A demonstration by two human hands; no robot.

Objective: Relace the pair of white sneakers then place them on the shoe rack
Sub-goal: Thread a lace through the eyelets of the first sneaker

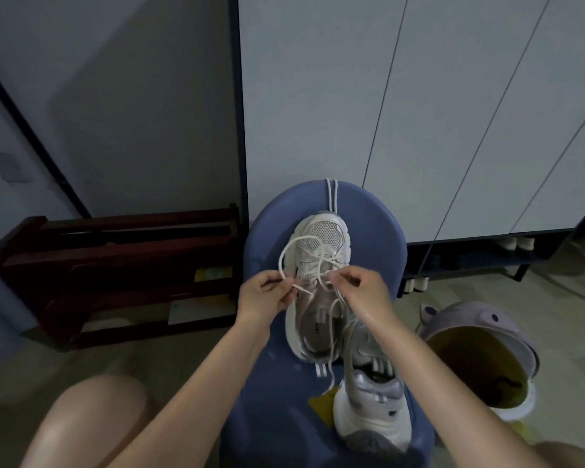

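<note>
Knees: bare knees (92, 417) framed the blue stool (274, 417), which sat between them and served as the work surface, so both hands could reach the shoes without stooping.
Second sneaker: the unlaced sneaker (372, 393) lay at the stool's near right edge, apparently parked until its turn.
Left hand: the left hand (267, 295) pinched a lace end between its fingers (286, 282), the tip pointing toward the shoe, probably lined up for an eyelet.
Right hand: the right hand (358, 288) pinched the lace (286, 251) at the eyelets, fingers curled round it, likely keeping the crossings taut.
Sneaker in work: the white sneaker (318, 282) stood sole-down mid-stool, toe away, giving a straight view down its tongue.
Spare lace: another lace (331, 197) hung over the stool's far rim, out of the way.
Bin: a lilac bin (480, 349) stood right of the stool.
Shoe rack: the dark wooden shoe rack (122, 265) waited left by the wall, well apart from both shoes; racking looked some way off.
</note>
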